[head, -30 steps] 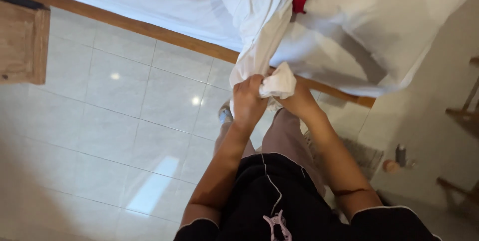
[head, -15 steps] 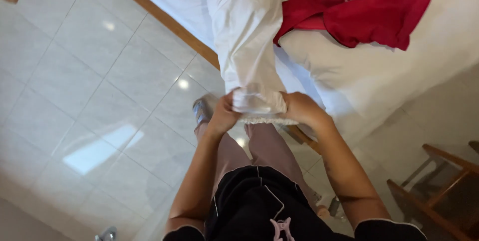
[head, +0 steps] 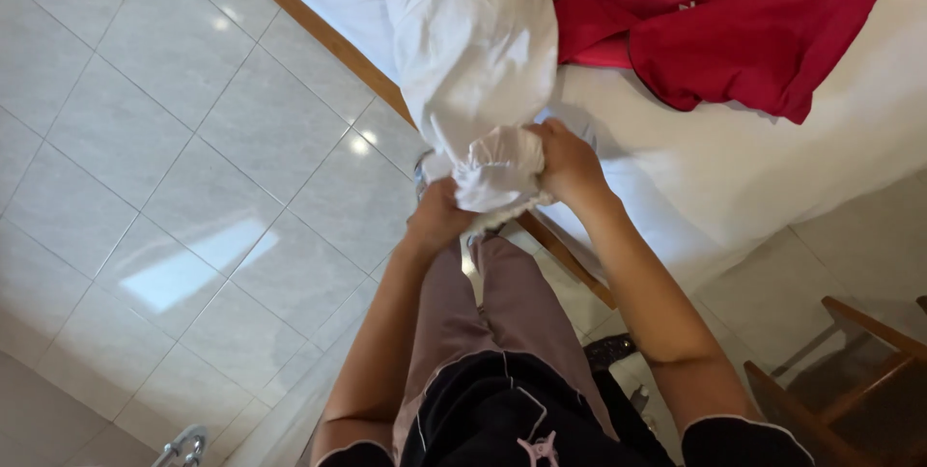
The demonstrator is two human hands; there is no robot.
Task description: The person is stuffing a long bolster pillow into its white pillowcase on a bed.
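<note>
Over the bed [head: 734,177], my left hand [head: 439,216] and right hand [head: 570,163] both grip the bunched end of a white pillowcase [head: 497,172] — red cloth [head: 734,42] lying just beside it.

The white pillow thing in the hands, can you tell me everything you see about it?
The white pillow looks soft and plump, in a smooth white cloth cover with light wrinkles. It lies from the white bed out over the wooden bed edge, its near end hanging above the tiled floor. That end of the cover is bunched into a crumpled wad. The left hand grips the bunch from below and the right hand from the side. A red cloth lies right beside it.
</note>
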